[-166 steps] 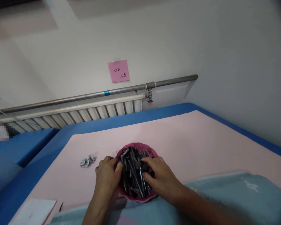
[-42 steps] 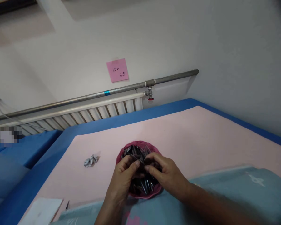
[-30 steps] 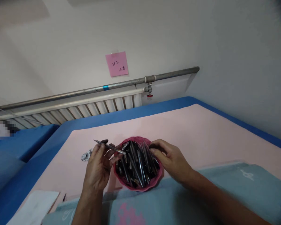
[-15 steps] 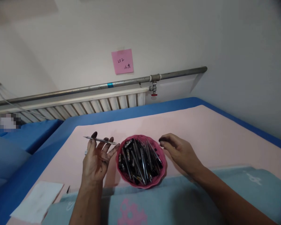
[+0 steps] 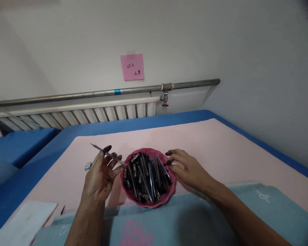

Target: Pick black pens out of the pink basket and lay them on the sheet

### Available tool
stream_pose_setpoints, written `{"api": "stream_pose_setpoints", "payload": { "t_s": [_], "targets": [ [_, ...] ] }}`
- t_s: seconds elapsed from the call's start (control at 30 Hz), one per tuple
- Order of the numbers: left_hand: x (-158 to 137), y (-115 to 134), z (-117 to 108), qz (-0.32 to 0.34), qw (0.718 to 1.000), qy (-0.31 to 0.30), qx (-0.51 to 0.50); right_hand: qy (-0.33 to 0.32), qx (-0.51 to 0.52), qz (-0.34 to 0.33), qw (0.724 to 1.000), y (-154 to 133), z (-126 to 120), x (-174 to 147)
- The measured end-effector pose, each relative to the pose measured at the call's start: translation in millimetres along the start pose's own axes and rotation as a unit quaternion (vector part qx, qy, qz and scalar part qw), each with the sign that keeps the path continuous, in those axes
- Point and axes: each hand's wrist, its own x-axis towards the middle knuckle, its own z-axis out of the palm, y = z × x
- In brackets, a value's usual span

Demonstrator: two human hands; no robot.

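A pink scalloped bowl (image 5: 166,195) full of several dark pen parts (image 5: 145,174) stands on the pink sheet in front of me. My left hand (image 5: 99,177) is raised left of the bowl and holds a thin metal pen refill (image 5: 105,153) between thumb and fingers, its tip pointing up and left. The fingers look ink-stained. My right hand (image 5: 188,169) hovers at the bowl's right rim, fingers curled with the tips touching the parts; nothing is clearly held in it.
A crumpled foil scrap (image 5: 88,166) lies left of my left hand. A white paper sheet (image 5: 23,222) sits at the lower left. A teal towel (image 5: 190,222) covers the near edge. A radiator (image 5: 77,116), a pipe (image 5: 118,91) and a pink note (image 5: 132,67) are on the wall behind.
Both hands were digging in the bowl; my left hand has lifted out a thin refill and drawn left, while my right hand pulled back, then returned to the bowl's right rim.
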Motion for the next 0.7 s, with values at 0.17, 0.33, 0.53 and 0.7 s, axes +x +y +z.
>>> {"api": "stream_pose_setpoints", "payload": {
  "t_s": [0.17,0.33,0.53,0.7],
  "targets": [
    [-2.1,-4.2,1.9,-0.011,1.0,-0.01,0.014,-0.085,-0.134,-0.051,0.986,4.1,4.9,-5.7],
    [-4.3,-7.6,4.6,-0.015,0.999,-0.018,0.027,-0.105,-0.134,-0.064,0.983,1.9,8.8,-8.7],
    [-6.0,-8.3,7.0,-0.016,0.999,-0.019,0.032,-0.106,-0.034,-0.009,0.994,-1.7,5.7,-5.3],
    [-9.0,-9.8,9.8,-0.021,0.999,-0.025,0.028,-0.037,0.184,0.119,0.975,-7.4,-3.4,-0.8]
  ]
}}
